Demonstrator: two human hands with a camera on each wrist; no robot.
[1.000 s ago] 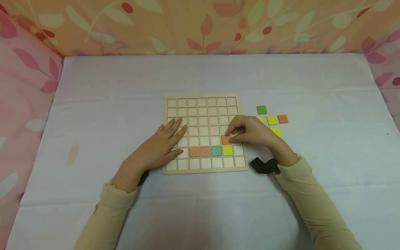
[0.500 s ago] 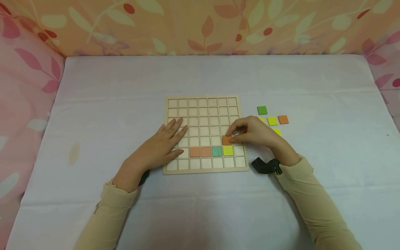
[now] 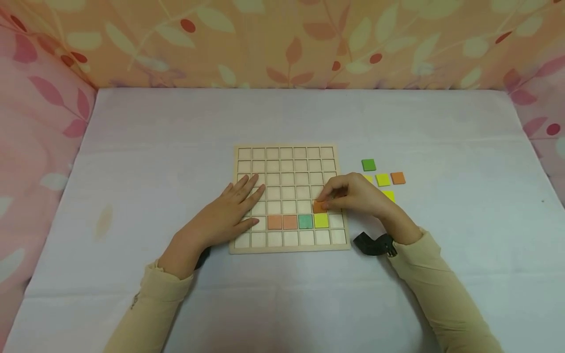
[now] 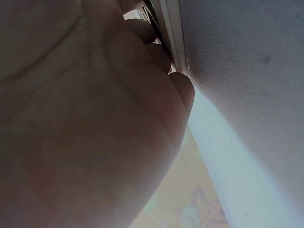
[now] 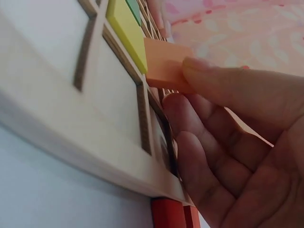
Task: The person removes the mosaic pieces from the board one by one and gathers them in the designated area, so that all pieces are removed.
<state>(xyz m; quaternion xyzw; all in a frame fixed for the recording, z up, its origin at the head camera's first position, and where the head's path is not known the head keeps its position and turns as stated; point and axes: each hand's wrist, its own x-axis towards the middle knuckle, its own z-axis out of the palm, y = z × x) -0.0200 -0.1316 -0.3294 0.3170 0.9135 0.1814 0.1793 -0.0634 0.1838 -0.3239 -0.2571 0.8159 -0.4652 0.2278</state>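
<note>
A wooden grid board (image 3: 289, 248) lies on the table. My left hand (image 3: 219, 215) rests on its left side, fingers straight and spread; the left wrist view shows mostly the palm (image 4: 90, 118). Over the board's right part, my right hand (image 3: 358, 196) pinches an orange square tile (image 3: 320, 207) between thumb and fingers. In the right wrist view that tile (image 5: 166, 64) stands tilted up from the board, its lower edge beside a yellow tile (image 5: 127, 35). One grid row holds two salmon tiles (image 3: 274, 222), a teal tile (image 3: 305, 221) and the yellow tile.
Loose tiles lie right of the board: a green tile (image 3: 368, 164), an orange tile (image 3: 398, 178) and several yellow tiles (image 3: 382, 180), some partly hidden by my right hand. A black device (image 3: 374, 244) sits at my right wrist. Patterned cloth (image 3: 287, 49) walls the table's back and sides.
The board and table sit slightly lower in the head view. The orange tile in my right hand looks darker and its tilt has changed a little. My left hand stays in place on the board.
</note>
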